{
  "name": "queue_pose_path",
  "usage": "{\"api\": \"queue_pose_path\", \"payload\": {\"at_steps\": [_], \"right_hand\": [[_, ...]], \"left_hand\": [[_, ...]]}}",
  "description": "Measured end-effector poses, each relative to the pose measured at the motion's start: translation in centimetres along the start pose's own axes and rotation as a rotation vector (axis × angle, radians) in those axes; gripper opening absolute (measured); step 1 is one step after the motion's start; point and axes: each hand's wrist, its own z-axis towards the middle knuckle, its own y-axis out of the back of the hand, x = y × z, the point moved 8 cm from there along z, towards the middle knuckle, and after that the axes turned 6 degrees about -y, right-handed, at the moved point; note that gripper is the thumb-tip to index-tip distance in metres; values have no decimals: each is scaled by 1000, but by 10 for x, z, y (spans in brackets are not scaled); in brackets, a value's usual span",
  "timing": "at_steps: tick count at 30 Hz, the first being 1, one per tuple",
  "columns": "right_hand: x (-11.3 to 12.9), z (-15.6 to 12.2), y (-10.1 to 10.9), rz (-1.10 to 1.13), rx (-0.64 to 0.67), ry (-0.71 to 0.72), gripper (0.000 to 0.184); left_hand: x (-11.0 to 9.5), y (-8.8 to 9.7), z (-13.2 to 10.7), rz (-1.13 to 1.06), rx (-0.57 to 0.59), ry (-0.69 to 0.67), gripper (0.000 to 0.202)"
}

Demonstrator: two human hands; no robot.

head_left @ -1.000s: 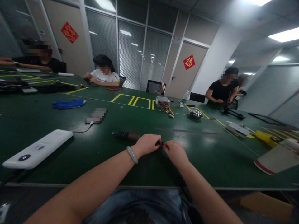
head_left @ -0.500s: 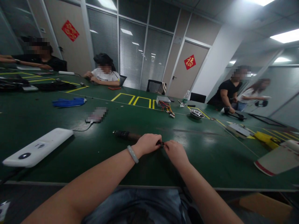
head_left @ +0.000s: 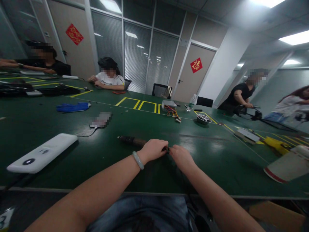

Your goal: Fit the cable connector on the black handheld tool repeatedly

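A dark, stick-shaped electric screwdriver [head_left: 136, 141] lies on the green table, its black collar and small metal tip pointing left. My left hand [head_left: 154, 149], with a pale bangle at the wrist, is closed around its rear end. Just beside it, my right hand [head_left: 181, 157] is closed in a pinch on a small dark cable end, which the fingers mostly hide. The fingertips of both hands nearly meet at the back of the screwdriver. Whether the cable end sits in the screwdriver or is apart from it, I cannot tell.
On the left are a white power bank [head_left: 43, 153], a phone [head_left: 100, 120] and a blue glove [head_left: 73, 107]. Farther off stand a metal bowl [head_left: 203, 119], a bottle [head_left: 191, 103] and a wired metal box [head_left: 169, 104]. A paper cup [head_left: 288, 164] is at right. Several people are around the table.
My hands stay in nearly the same place and keep their grip. At the far right, one person has moved farther right and another lifts a dark frame-like object.
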Motion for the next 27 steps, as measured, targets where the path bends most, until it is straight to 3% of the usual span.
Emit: {"api": "queue_pose_path", "payload": {"at_steps": [6, 14, 21, 27], "right_hand": [[0, 3, -1, -32, 39, 144, 28], [-10, 3, -2, 49, -96, 96, 26], [-10, 7, -10, 24, -3, 88, 21], [-17, 19, -9, 42, 2, 102, 19]], "left_hand": [[-3, -1, 1, 27, 5, -31, 13], [-4, 2, 0, 24, 8, -10, 13], [-2, 0, -2, -28, 29, 16, 32], [-10, 22, -4, -37, -118, -71, 38]]}}
